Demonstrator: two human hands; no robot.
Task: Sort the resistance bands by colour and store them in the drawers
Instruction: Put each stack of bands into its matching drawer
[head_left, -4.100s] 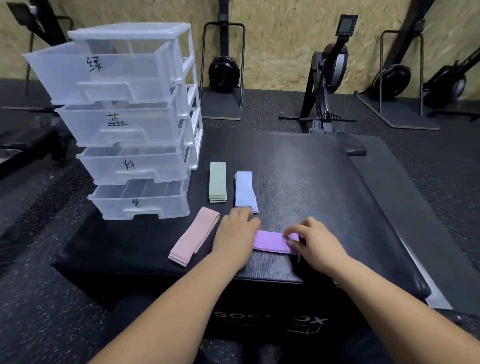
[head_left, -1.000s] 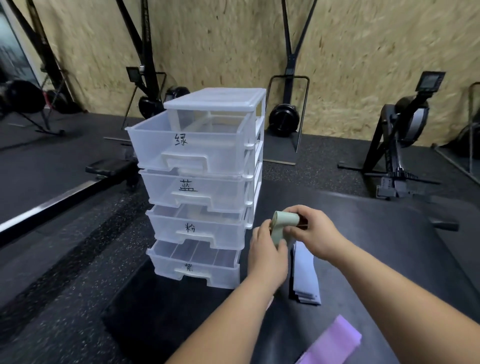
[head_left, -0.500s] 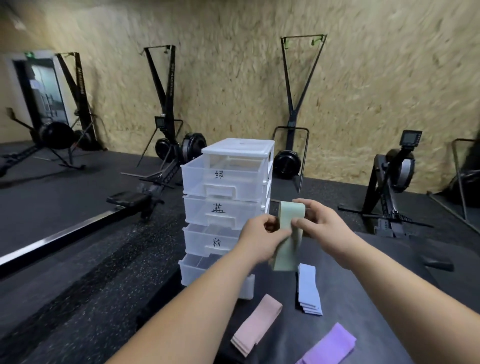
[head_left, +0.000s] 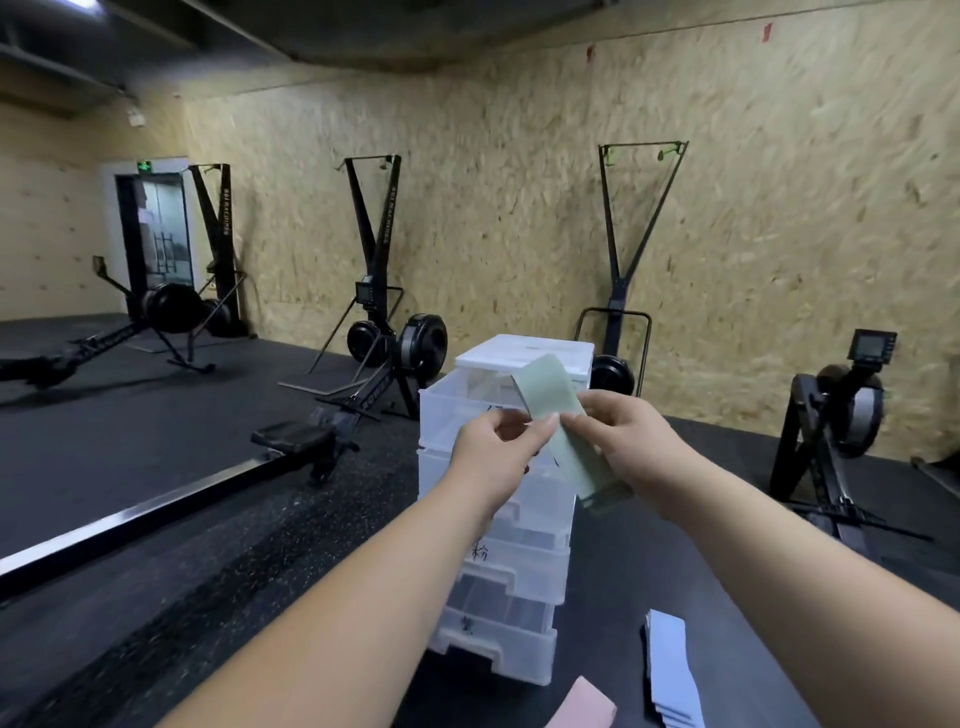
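Green band (head_left: 571, 447) pinched by my left hand (head_left: 493, 452) and right hand (head_left: 628, 441), held up before drawer unit (head_left: 524, 353), guessing top drawer (head_left: 447, 415) is its home. Blue stack (head_left: 670, 670), pink band (head_left: 582, 706) parked on surface (head_left: 623, 571).

So the sage-green flat fabric resistance band (head_left: 574, 452) was up in the air, tilted, top end leaning left, pinched at mid-length between the left hand (head_left: 493, 447) and the right hand (head_left: 628, 441), right in front of the top drawer. The translucent white plastic four-drawer tower (head_left: 540, 519) stood upright on the black surface (head_left: 623, 571), with black handwritten labels on the drawer fronts and the top drawer sticking out past the lid. A neat stack of pale blue folded bands (head_left: 667, 670) lay flat just right of the tower's base, and a pink folded band (head_left: 584, 706) lay in front of it, cut off by the frame edge.
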